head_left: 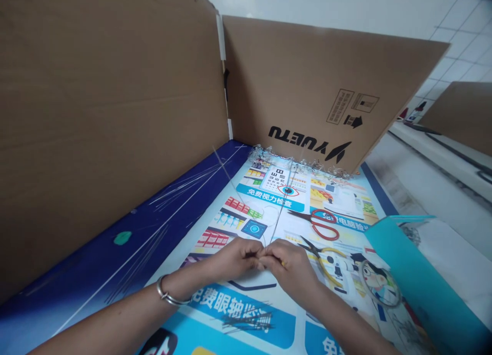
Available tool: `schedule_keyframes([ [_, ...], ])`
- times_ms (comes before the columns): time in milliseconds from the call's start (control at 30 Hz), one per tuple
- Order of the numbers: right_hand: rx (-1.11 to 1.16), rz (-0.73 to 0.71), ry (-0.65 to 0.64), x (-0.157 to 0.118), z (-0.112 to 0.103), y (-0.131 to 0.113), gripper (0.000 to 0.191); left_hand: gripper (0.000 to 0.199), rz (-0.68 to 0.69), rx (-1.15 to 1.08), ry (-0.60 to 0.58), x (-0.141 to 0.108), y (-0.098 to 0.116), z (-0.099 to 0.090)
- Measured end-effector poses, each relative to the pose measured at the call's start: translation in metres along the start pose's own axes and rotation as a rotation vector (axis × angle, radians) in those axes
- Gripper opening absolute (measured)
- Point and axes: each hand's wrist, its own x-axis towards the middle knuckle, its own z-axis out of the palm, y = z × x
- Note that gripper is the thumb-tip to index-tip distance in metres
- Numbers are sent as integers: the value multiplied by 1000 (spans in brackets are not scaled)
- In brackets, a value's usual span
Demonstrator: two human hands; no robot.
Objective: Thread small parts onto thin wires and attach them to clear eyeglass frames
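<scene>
My left hand point(242, 257) and my right hand point(286, 263) meet fingertip to fingertip over a printed sheet point(215, 273). Both are closed in a pinch on a thin wire point(280, 219), which runs up and away from the fingers. A pale thin loop point(277, 216) curves just above the fingertips. My fingers hide the point where they grip. To the right of my hands lie red-handled scissors point(326, 225) and yellow-handled scissors point(331, 265). Short dark wire pieces point(248, 319) are heaped on the sheet below my wrists.
Tall cardboard panels point(115, 88) wall off the left and back. Tangled wire bits point(307, 166) line the foot of the back panel. Loose straight wires point(184, 186) lie on the blue strip at left. A round coil point(380, 283) and a teal folder point(426, 273) are at right.
</scene>
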Motion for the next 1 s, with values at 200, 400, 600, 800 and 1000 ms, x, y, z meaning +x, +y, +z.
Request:
schedule_keyframes([
  [200,-22,-39,-4,0,-1,1,10,24,7,15,22,-1,5,2],
  [400,-21,-60,0,0,-2,-1,9,25,28,29,26,-1,7,1],
  [600,-3,-60,-16,-1,-2,1,9,24,30,67,20,-1,6,1],
  [800,66,34,25,2,-1,3,9,18,-12,3,40,0,4,2],
  [1000,241,86,103,5,-11,-3,14,11,-65,-239,55,-3,22,1],
])
